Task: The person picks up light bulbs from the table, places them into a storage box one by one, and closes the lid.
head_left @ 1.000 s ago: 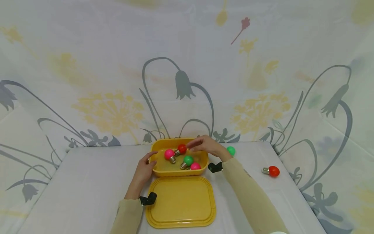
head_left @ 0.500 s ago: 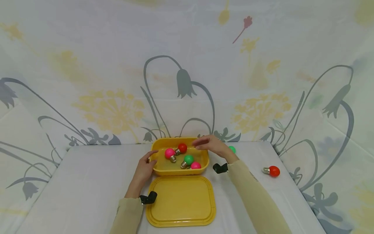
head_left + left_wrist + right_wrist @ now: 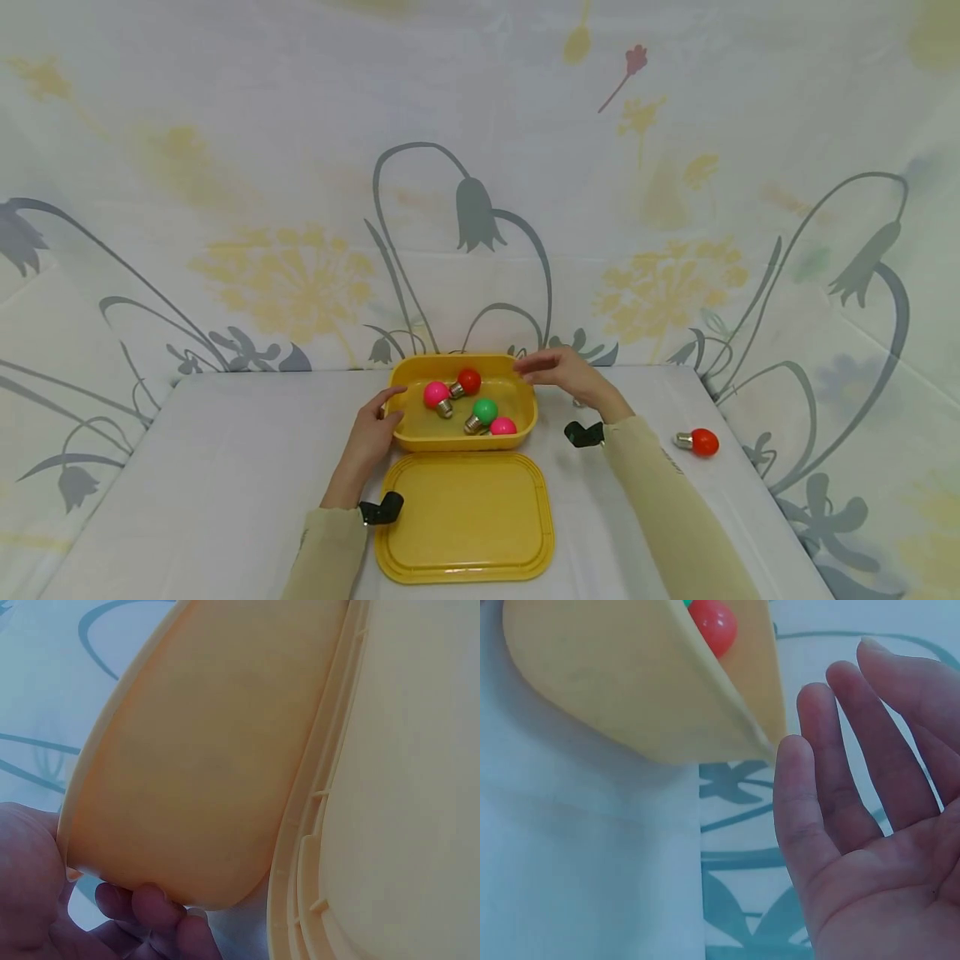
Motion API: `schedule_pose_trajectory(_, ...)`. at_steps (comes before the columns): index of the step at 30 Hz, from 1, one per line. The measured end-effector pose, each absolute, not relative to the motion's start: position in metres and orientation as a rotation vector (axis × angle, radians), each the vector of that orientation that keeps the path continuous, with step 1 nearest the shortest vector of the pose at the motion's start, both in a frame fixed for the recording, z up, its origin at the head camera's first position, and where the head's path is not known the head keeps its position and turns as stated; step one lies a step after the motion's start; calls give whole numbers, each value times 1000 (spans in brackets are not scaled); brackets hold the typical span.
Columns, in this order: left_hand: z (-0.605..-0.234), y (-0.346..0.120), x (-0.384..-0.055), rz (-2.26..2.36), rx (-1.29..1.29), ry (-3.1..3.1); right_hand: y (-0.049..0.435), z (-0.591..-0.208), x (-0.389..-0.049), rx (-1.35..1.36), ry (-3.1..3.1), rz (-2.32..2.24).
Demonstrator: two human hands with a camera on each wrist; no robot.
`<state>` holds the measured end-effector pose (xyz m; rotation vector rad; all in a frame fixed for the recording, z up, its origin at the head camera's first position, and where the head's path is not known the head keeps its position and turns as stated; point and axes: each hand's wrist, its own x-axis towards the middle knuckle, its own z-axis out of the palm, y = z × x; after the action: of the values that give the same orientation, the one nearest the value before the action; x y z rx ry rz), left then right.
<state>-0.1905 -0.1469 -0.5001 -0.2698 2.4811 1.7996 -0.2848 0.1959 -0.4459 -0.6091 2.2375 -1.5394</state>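
A yellow plastic box holds several toy light bulbs: a pink bulb, a red bulb, a green bulb and a second pink bulb. My left hand grips the box's left end; in the left wrist view the curled fingers lie against its wall. Above the box's right rim, my right hand hovers with nothing in it. Its fingers are extended and spread in the right wrist view, where the red bulb peeks over the box's rim.
A yellow lid lies flat in front of the box. Farther right on the white table is a red bulb with a silver base. The right hand hides most of another bulb beyond it. A patterned cloth hangs behind.
My right hand has drawn back rightward from over the red bulb in the box to its right rim, covering the green bulb on the table. My left hand stays at the box.
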Motion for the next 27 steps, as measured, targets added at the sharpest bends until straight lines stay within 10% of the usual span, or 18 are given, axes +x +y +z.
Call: schedule_pose_trajectory(27,-496,-147,-191,1787,-306,2450,274,-449,-278,-335,2434,-1502)
